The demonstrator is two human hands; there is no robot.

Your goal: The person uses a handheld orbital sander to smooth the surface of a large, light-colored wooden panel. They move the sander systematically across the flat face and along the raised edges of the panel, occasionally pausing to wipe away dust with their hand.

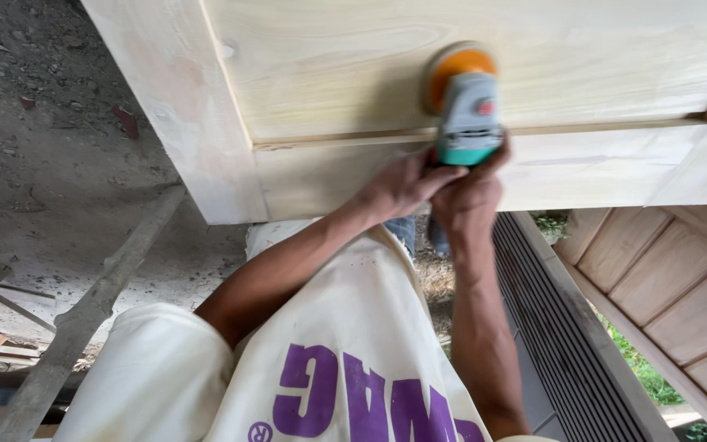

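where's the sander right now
In the head view, upper centre-right: the sander sits on the pale wooden door panel, gripped by left hand and right hand.

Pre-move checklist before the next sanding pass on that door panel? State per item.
1. Two-handed grip: left hand and right hand both wrap the rear of the grey-and-teal power sander with orange round pad. Ok.
2. Pad contact: the orange pad sits on the pale unfinished wooden door panel, just above the groove. Flatness: cannot tell.
3. Fingers clear of the pad: both hands stay behind the teal body. Ok.
4. Cord routing: no cord visible. Cannot tell.
5. Door support: whatever holds the door up is out of view. Cannot tell.
6. Loose cream shirt hangs below the tool, away from the pad. Ok.
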